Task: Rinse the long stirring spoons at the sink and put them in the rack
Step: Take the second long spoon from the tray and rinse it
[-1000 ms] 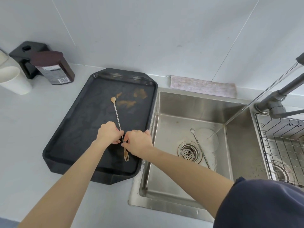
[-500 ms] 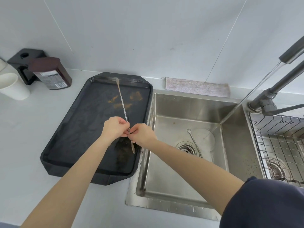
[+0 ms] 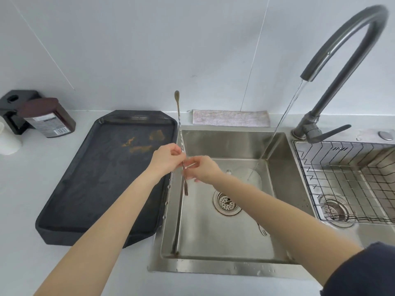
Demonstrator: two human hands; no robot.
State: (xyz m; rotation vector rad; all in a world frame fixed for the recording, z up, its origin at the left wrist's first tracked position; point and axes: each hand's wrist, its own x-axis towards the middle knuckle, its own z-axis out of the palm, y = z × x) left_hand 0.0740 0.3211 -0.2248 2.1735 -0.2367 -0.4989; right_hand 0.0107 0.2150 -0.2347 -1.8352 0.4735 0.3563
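A long twisted stirring spoon [image 3: 178, 116] stands nearly upright above the left rim of the steel sink [image 3: 235, 267], bowl end up, fork end down. My left hand [image 3: 166, 157] and my right hand [image 3: 201, 168] both pinch its lower shaft. A second stirring spoon [image 3: 262, 230] lies on the sink floor, mostly hidden under my right forearm; only its fork end shows. The wire rack [image 3: 350, 180] sits in the right basin. Water runs from the faucet [image 3: 333, 60] into the sink, right of my hands.
A black tray [image 3: 102, 180] with brown stains lies left of the sink. A brown jar [image 3: 48, 118], a black holder [image 3: 12, 107] and a white cup [image 3: 8, 142] stand at the far left. A folded cloth [image 3: 230, 118] lies behind the sink.
Both hands lifted the spoon off the black tray and carried it right, tilting it upright over the sink's left edge. The view has shifted up and right.
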